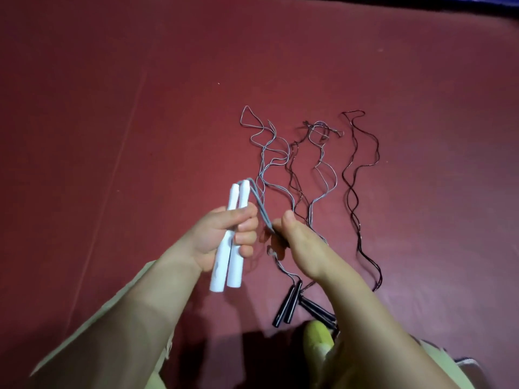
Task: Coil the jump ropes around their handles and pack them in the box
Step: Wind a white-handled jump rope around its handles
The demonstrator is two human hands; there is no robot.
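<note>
The left hand [222,237] grips 2 white handles [230,242] side by side, with the fingers curled around their middle part; the handles point up and away, tilted a little to the right. From the top ends of these handles a grey rope [259,204] comes out, bends down to the right and goes into the right hand [297,242]. The right hand pinches this rope between the thumb and the fingers, just beside the left fingers. Below the right hand the rope goes out of sight, so I cannot tell how far it continues.

On the dark red floor [112,108] behind the hands lie more ropes in long wavy lines: several grey and silver ropes [269,153] tangled with a dark one in the middle, and 1 black rope [354,175] apart on the right. Near the right forearm lie 2 pairs of black handles [289,304], the pairs touching each other. Just below them is a yellow-green shoe tip [317,338]. Beige sleeves [118,332] cover the arms. No box shows in this view.
</note>
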